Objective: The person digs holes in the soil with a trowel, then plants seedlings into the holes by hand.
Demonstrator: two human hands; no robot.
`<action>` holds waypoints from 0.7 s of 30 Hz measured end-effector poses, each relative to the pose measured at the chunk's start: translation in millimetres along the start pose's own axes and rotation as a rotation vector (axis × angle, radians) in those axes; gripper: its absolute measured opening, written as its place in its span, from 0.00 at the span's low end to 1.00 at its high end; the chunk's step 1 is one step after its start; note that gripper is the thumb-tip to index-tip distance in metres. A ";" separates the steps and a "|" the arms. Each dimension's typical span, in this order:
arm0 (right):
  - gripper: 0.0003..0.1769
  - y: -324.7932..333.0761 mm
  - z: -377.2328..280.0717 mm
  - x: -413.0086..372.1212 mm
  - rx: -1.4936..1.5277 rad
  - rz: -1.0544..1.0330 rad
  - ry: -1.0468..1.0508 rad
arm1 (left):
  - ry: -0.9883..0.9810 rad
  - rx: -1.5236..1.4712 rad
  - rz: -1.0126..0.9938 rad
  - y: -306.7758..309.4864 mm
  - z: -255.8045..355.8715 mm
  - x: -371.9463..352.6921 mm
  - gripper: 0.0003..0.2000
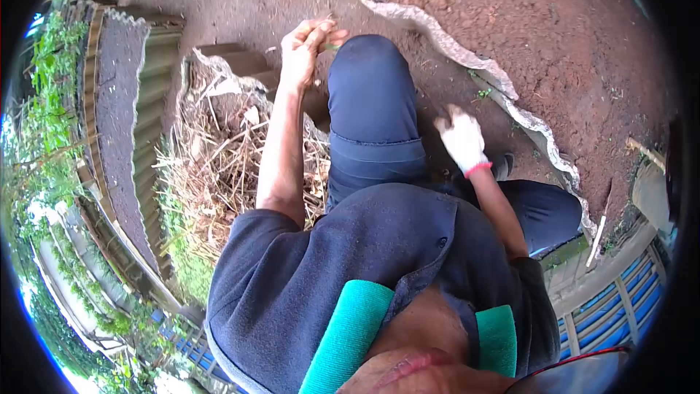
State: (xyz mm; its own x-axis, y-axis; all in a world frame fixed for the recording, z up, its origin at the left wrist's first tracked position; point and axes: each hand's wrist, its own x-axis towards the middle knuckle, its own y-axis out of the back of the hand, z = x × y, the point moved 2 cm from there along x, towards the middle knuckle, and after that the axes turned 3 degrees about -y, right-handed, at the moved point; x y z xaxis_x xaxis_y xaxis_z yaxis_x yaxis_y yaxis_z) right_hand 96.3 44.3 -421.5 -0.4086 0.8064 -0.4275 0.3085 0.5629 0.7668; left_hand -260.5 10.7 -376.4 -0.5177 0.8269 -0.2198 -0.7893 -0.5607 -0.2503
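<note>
My bare left hand is raised over the soil beyond my left knee, its thumb and fingers drawn together in a pinch. A small bit of green shows at the fingertips, too little to name. My right hand wears a white glove with a pink cuff and soil-darkened fingertips. It hovers low over the brown soil, right of my raised knee. Its fingers look loosely bent and apart, with nothing visible in them. A small green seedling grows beyond it, near a wavy sheet edge.
A corrugated-walled bed of dry straw lies to my left, with another narrow soil bed beyond. Reddish soil spreads past the wavy edge on the right. A thin stick and a blue slatted fence are at lower right.
</note>
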 end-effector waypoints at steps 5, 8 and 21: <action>0.18 86.8 -23.7 -63.9 -0.098 0.265 0.085 | -0.108 0.608 0.152 -22.7 93.6 -27.5 0.16; 0.14 118.4 -17.6 -115.5 0.000 0.350 -0.039 | -0.236 0.827 0.099 -46.5 128.3 -36.7 0.13; 0.18 112.9 12.6 -186.5 0.542 0.481 -0.081 | -0.726 0.585 -1.923 -573.4 73.6 -322.7 0.20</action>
State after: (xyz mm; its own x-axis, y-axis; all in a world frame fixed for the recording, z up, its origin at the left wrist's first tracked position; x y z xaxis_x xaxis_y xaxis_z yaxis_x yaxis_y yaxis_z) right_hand 218.1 -40.3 -261.2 -0.0625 0.9863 -0.1526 0.8284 0.1365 0.5432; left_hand 334.8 68.6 -92.6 0.9607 0.1530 0.2316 -0.2665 0.7417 0.6155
